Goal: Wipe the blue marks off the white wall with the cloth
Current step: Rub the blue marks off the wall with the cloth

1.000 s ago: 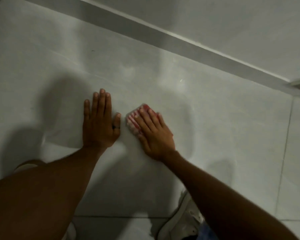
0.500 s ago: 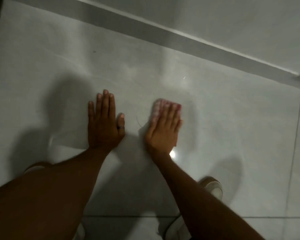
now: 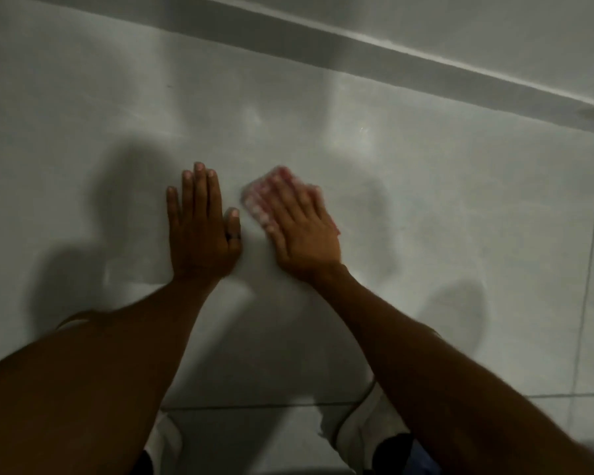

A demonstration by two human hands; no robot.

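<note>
L hand (image 3: 201, 228) lies flat, palm down, fingers straight and close together, thumb alongside w/ a dark ring (image 3: 233, 236) at its base; forearm runs back toward bottom left. R hand (image 3: 300, 231) also palm down, fingers spread a bit and angled up-left, blurred at the tips, pressing flat on the cloth (image 3: 271, 186) under them. R forearm runs back to lower right. Hands near each other, not touching.

No legible text, label, brand, number or sign in the head view. Pale surfaces are plain; the frame is dim and partly motion-blurred.
</note>
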